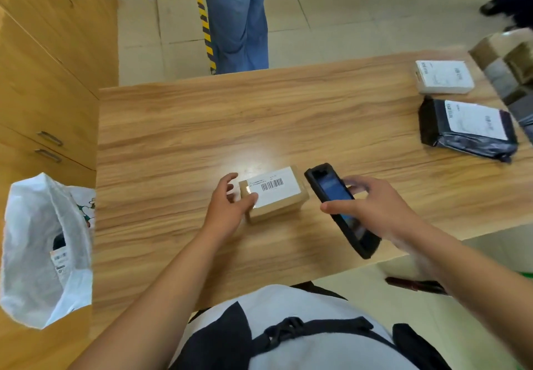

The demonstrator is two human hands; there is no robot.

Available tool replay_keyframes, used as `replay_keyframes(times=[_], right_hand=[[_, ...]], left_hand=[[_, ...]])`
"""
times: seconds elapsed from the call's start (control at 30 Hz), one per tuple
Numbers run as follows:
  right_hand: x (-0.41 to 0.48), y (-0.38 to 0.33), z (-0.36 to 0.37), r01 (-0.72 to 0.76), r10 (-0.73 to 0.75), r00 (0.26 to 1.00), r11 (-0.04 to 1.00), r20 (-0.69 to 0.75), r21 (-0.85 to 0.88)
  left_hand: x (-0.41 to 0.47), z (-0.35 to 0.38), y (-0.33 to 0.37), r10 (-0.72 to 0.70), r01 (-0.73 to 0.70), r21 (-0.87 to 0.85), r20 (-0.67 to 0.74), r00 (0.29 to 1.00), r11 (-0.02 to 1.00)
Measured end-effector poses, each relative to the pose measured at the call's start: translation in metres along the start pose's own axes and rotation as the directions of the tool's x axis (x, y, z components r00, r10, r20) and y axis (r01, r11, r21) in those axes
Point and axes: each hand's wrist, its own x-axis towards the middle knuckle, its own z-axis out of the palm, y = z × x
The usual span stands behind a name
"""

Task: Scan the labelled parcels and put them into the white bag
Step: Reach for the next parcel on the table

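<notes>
A small brown cardboard parcel (284, 200) with a white barcode label lies on the wooden table (178, 138). My left hand (229, 205) grips its left end, thumb on the label. My right hand (375, 205) holds a black handheld scanner (336, 199) just right of the parcel, screen up, head pointing away from me. An open white bag (37, 254) stands off the table's left edge with a labelled parcel inside. A white parcel (442, 76) and a black plastic-wrapped parcel (467, 127), both labelled, lie at the far right of the table.
Wooden cabinets (49, 60) run along the left. A person in blue trousers (239, 20) stands beyond the table's far edge, near yellow-black floor tape. Cardboard boxes (510, 63) sit at the right edge. A dark red object (412, 284) lies on the floor at right.
</notes>
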Motion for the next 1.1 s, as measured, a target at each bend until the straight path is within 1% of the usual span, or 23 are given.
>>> replay_keyframes(times=[0.07,0.1,0.17,0.23,0.37,0.5,0.6,0.77,0.97,1.1], right_hand=[[-0.002,-0.009,-0.004,-0.004,0.003,1.000,0.982,-0.007,-0.187],[-0.001,-0.013,-0.006,0.002,-0.004,1.000,0.955,-0.007,-0.297],[0.000,-0.021,-0.010,0.026,-0.017,1.000,0.869,0.023,-0.495],[-0.001,-0.033,-0.011,0.030,-0.003,0.999,0.786,0.045,-0.617],[-0.005,-0.053,-0.007,0.012,0.028,0.999,0.644,0.040,-0.765],[-0.006,-0.068,0.005,-0.003,0.023,1.000,0.530,0.011,-0.848],[-0.006,-0.073,0.012,-0.012,0.023,1.000,0.484,-0.001,-0.875],[-0.004,-0.076,0.020,-0.047,0.060,0.998,0.473,-0.021,-0.880],[-0.004,-0.079,0.023,-0.070,0.091,0.995,0.483,-0.030,-0.873],[-0.004,-0.081,0.022,-0.068,0.111,0.994,0.475,-0.017,-0.877]], left_hand=[[0.002,0.002,-0.003,-0.006,0.006,-0.070,0.003,1.000,0.998],[0.004,0.002,-0.004,-0.002,0.003,-0.102,0.010,1.000,0.995],[0.007,0.004,-0.004,0.009,-0.005,-0.157,0.027,1.000,0.988],[0.008,0.005,-0.004,0.026,-0.018,-0.174,0.044,0.999,0.985],[0.014,0.004,-0.003,0.047,-0.037,-0.139,0.072,0.996,0.990],[0.018,0.002,-0.002,0.072,-0.063,-0.097,0.095,0.993,0.993],[0.018,0.000,-0.001,0.118,-0.111,-0.065,0.104,0.988,0.992],[0.016,-0.002,0.002,0.130,-0.119,-0.086,0.130,0.983,0.989],[0.017,-0.002,0.003,0.148,-0.143,-0.048,0.145,0.978,0.989],[0.019,-0.002,0.002,0.147,-0.141,-0.052,0.140,0.979,0.989]])
